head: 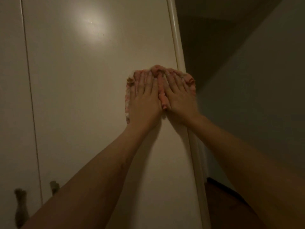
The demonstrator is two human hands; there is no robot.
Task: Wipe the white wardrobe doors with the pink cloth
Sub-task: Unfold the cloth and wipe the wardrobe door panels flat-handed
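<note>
A white wardrobe door (92,90) fills the middle of the head view, with a bright glare spot high on it. The pink cloth (127,98) is pressed flat against the door near its right edge. My left hand (145,96) and my right hand (178,95) lie side by side on the cloth, palms down and fingers pointing up. A fold of the cloth bunches up between the two hands. The cloth's right corner sticks out past the door's edge. Most of the cloth is hidden under my hands.
A second door (11,96) stands to the left, past a narrow vertical gap. Two dark handles (20,205) (54,186) sit low on either side of that gap. A rounded trim (177,47) ends the wardrobe; a dim wall (255,88) lies to the right.
</note>
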